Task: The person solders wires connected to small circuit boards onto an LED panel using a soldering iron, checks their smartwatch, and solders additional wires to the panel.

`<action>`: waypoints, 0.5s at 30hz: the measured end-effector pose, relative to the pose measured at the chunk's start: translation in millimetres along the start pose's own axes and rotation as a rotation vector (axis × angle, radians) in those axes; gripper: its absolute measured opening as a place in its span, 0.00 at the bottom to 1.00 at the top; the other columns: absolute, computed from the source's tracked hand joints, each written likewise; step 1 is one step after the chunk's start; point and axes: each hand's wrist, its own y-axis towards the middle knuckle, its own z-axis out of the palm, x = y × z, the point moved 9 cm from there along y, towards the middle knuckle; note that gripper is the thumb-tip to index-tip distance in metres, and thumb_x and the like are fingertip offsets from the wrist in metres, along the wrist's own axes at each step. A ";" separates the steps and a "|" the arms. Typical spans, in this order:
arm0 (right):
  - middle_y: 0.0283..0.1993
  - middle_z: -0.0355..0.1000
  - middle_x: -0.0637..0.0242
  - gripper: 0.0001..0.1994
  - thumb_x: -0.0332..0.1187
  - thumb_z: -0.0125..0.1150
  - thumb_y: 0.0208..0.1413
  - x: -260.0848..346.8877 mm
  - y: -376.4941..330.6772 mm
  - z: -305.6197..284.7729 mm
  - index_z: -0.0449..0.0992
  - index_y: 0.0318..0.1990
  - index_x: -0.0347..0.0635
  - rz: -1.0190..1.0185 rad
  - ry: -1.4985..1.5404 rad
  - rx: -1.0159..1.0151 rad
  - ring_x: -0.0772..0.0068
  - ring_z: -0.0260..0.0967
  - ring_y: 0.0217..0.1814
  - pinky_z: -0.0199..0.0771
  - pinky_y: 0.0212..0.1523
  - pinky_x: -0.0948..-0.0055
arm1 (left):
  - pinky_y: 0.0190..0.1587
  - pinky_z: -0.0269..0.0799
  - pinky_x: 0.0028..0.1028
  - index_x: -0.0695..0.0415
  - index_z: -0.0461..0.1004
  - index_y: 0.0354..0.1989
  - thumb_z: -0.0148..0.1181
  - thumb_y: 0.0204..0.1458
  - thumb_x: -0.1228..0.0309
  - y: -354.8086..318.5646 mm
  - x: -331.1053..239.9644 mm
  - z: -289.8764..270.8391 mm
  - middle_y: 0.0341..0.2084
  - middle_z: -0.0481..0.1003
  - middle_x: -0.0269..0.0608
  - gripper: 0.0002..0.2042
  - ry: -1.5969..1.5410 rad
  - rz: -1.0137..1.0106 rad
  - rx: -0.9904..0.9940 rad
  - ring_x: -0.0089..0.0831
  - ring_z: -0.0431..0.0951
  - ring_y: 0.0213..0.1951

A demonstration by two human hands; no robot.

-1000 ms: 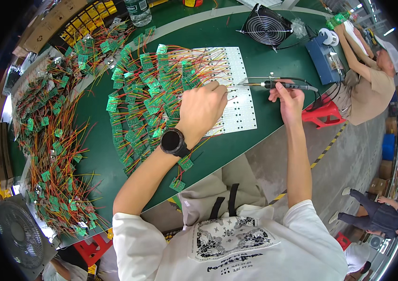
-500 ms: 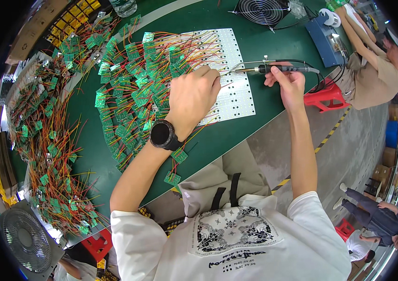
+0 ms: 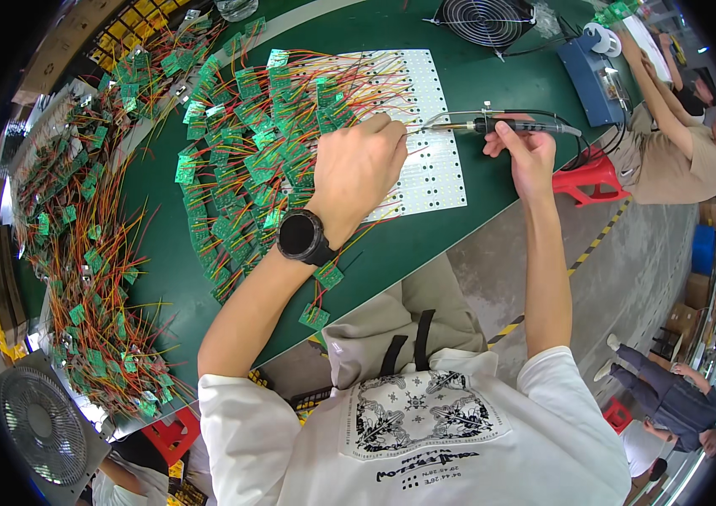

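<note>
Green workbench (image 3: 425, 244), left half buried in small green circuit boards with red and yellow wires (image 3: 231, 169), too many to count. One white perforated LED panel (image 3: 425, 143) mid-right; left hand (image 3: 358, 169) presses it, fingers curled, right hand (image 3: 526, 152) grips one black soldering iron (image 3: 501, 126) over its far edge.

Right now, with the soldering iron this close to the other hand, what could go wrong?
1. The right hand aims the soldering iron tip at the white panel, right beside the left hand; a slip could burn those fingers.
2. Loose wires lie across the panel near the tip, so their coating might get scorched.
3. The iron's cable trails toward the blue box; a snag could jerk the tip off target.
</note>
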 end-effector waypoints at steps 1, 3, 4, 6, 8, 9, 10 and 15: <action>0.32 0.77 0.56 0.12 0.28 0.63 0.59 0.5 0.1 1.5 0.76 0.46 0.28 -0.001 0.001 0.003 0.70 0.76 0.28 0.73 0.32 0.75 | 0.24 0.71 0.36 0.57 0.79 0.29 0.61 0.52 0.71 0.0 -0.1 -0.1 0.25 0.77 0.38 0.04 0.003 0.005 0.000 0.41 0.78 0.24; 0.31 0.77 0.57 0.10 0.29 0.62 0.60 2.0 0.2 3.2 0.76 0.43 0.28 -0.011 0.005 -0.006 0.71 0.74 0.27 0.72 0.31 0.75 | 0.24 0.71 0.36 0.57 0.79 0.29 0.61 0.52 0.71 0.0 -0.1 -1.1 0.25 0.77 0.39 0.04 0.008 0.008 -0.001 0.42 0.78 0.24; 0.31 0.77 0.57 0.10 0.29 0.62 0.60 2.3 0.2 3.1 0.76 0.43 0.28 -0.011 0.004 -0.005 0.71 0.74 0.27 0.72 0.31 0.75 | 0.24 0.71 0.36 0.57 0.79 0.29 0.61 0.52 0.71 0.1 -0.7 -1.3 0.25 0.77 0.39 0.04 0.004 0.006 0.002 0.42 0.78 0.24; 0.31 0.77 0.57 0.11 0.28 0.62 0.60 1.8 0.1 2.1 0.76 0.44 0.28 -0.011 0.005 -0.009 0.71 0.74 0.28 0.72 0.31 0.75 | 0.25 0.72 0.37 0.57 0.79 0.29 0.61 0.52 0.71 0.6 -1.5 -1.8 0.25 0.77 0.39 0.04 -0.001 0.005 0.004 0.42 0.78 0.24; 0.31 0.77 0.58 0.11 0.29 0.62 0.60 -0.2 0.3 0.5 0.76 0.44 0.28 -0.013 0.014 -0.011 0.71 0.74 0.27 0.72 0.30 0.75 | 0.25 0.72 0.37 0.57 0.79 0.29 0.61 0.52 0.71 0.5 -1.3 -1.2 0.25 0.76 0.40 0.04 0.001 -0.003 0.016 0.43 0.78 0.24; 0.31 0.77 0.58 0.11 0.29 0.62 0.60 -0.8 0.6 -0.7 0.76 0.45 0.28 -0.015 0.023 -0.013 0.71 0.74 0.27 0.72 0.30 0.75 | 0.25 0.72 0.37 0.57 0.79 0.29 0.61 0.52 0.71 0.7 -0.9 -0.9 0.25 0.76 0.40 0.04 0.001 -0.004 0.015 0.43 0.78 0.24; 0.31 0.77 0.58 0.11 0.29 0.62 0.60 -1.7 0.6 -1.7 0.76 0.45 0.28 -0.014 0.023 -0.013 0.71 0.74 0.27 0.72 0.30 0.75 | 0.25 0.72 0.37 0.57 0.79 0.29 0.61 0.52 0.71 0.5 -0.3 -0.6 0.25 0.76 0.40 0.04 0.000 0.002 0.008 0.43 0.77 0.23; 0.31 0.77 0.59 0.11 0.30 0.61 0.61 -3.1 0.3 -8.7 0.76 0.45 0.29 0.002 0.104 -0.086 0.71 0.73 0.26 0.70 0.29 0.76 | 0.25 0.72 0.37 0.57 0.79 0.28 0.61 0.52 0.71 0.1 -0.3 -0.9 0.26 0.76 0.40 0.04 0.006 0.012 0.005 0.42 0.78 0.23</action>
